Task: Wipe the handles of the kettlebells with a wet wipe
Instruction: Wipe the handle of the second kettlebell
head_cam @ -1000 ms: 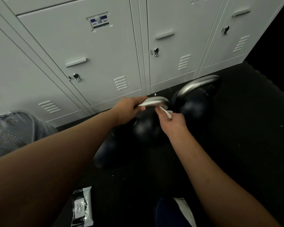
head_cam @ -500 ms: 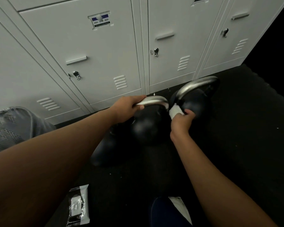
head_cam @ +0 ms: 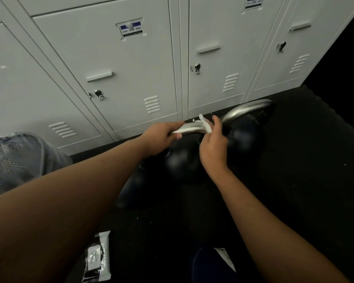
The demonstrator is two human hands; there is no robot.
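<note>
**Head view.** Two bare forearms reach from the near edge toward a row of pale grey lockers [head_cam: 114, 64] on the far side of a black floor [head_cam: 305, 180].

- **Left hand:** the left hand [head_cam: 161, 137] grips the left end of the silver handle [head_cam: 189, 128] of the middle kettlebell [head_cam: 182, 162]. Its fingers are curled over the bar and its thumb lies beneath.
- **Right hand:** the right hand [head_cam: 213, 148] holds a white wet wipe [head_cam: 205, 124] against the right end of the same handle. Its thumb and fingers are curled round the wipe, and one corner of the wipe stands up above them.
- **Middle kettlebell:** its black ball sits on the floor directly below both hands, near the locker bases.
- **Right kettlebell:** the right kettlebell [head_cam: 243, 137] stands just beside the middle one. Its own silver arch [head_cam: 245, 111] rises up and to the right, and neither hand touches it.
- **Dark rounded form:** a dark rounded form [head_cam: 131, 186] lies to the near left of the middle kettlebell, by the left forearm. It is too dim to identify.
- **Pack of wipes:** a pack of wipes [head_cam: 97, 260] lies flat on the floor at near left, well apart from the kettlebells.
- **Mesh bin:** a grey mesh bin [head_cam: 14, 160] stands at the left, near the lockers.
- **Locker doors:** each door carries a bar pull, a key lock [head_cam: 98, 94] and vent slots. Two doors bear a blue-and-white label [head_cam: 131, 29].
- **Dark blue shape:** between the forearms at the near edge, a dark blue shape [head_cam: 202, 266] with a white patch is partly in view. What it is cannot be told.
</note>
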